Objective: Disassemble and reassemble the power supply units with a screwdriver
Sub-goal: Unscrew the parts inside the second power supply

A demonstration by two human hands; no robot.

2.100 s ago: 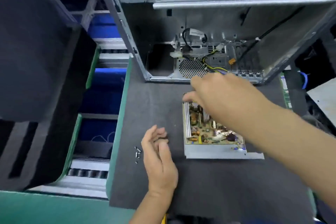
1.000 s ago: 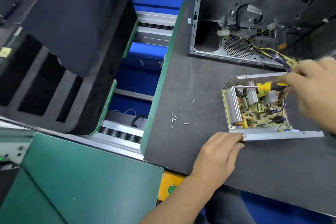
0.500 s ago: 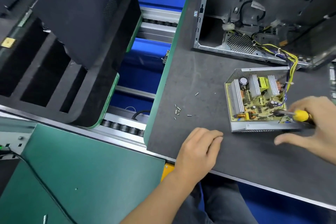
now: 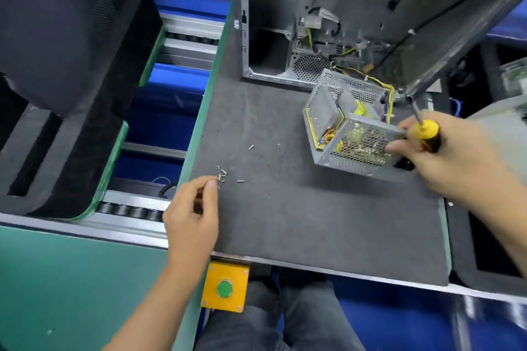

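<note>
Several small silver screws (image 4: pixel 222 177) lie loose on the dark grey felt mat (image 4: pixel 299 222), well to the left of the perforated grey metal power supply unit (image 4: pixel 349 134), and that scatter is what your coming move turns on. Your left hand (image 4: pixel 192 212) is far the nearer one: its curled fingertips (image 4: pixel 212 184) sit right at the near edge of the pile, just short of the closest screw. Whether a screw is already pinched there, I cannot tell; the fingers are bent inward and hide their own tips.

Your right hand (image 4: pixel 445 154) is on the far side of the unit, gripping the yellow-and-black-handled screwdriver (image 4: pixel 423 129) with its steel shaft pointing up and away, while its spare fingers press the unit's mesh wall. The unit is tipped up on one edge, open face turned left, its long axis running roughly from upper left to lower right, just in front of the open grey computer case (image 4: pixel 271 37); yellow wires (image 4: pixel 389 94) run back from it toward the case.

Judging by this, you need a screw brought rightward to the unit, so steady the unit before your left hand lifts.
</note>
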